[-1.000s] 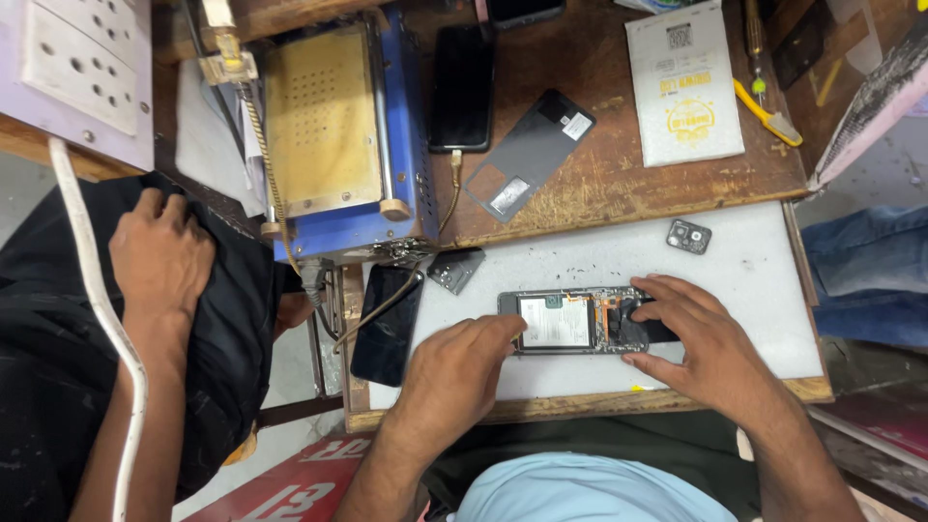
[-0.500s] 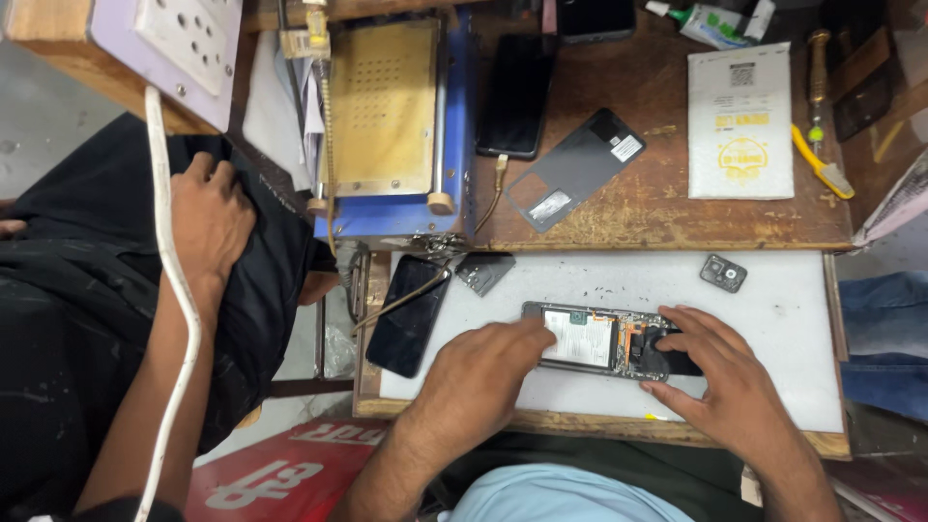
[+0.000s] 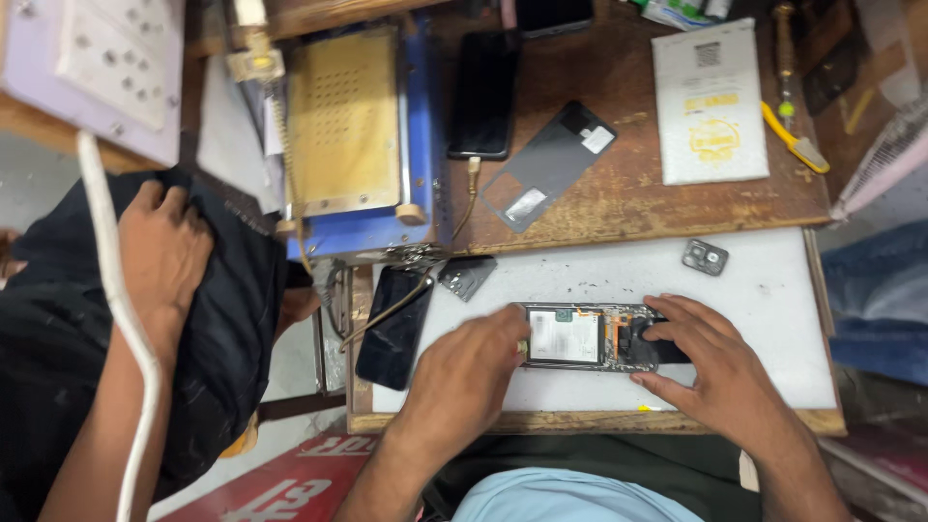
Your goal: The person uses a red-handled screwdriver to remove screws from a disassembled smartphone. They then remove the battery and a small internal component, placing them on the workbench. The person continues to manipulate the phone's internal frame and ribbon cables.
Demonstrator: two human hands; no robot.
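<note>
An opened phone (image 3: pixel 588 336) with its back removed lies flat on the white work mat (image 3: pixel 599 266), its battery and circuit board showing. My left hand (image 3: pixel 469 372) grips the phone's left end with thumb and fingers. My right hand (image 3: pixel 710 372) rests on its right end, fingers spread over the circuit board. A small dark camera bezel (image 3: pixel 705 256) lies on the mat above my right hand. A small grey metal plate (image 3: pixel 468 275) sits at the mat's upper left.
A black phone screen (image 3: pixel 393 327) hangs off the mat's left edge. Behind stand a blue heating machine with a brass plate (image 3: pixel 348 126), a black phone (image 3: pixel 483 92), a grey back cover (image 3: pixel 547 164), a white packet (image 3: pixel 709 101) and a yellow tool (image 3: pixel 793 138). Another person's hand (image 3: pixel 159 246) rests on dark cloth at left.
The view has shifted a little. Both of my hands stay on the opened phone, with the fingers only slightly moved.
</note>
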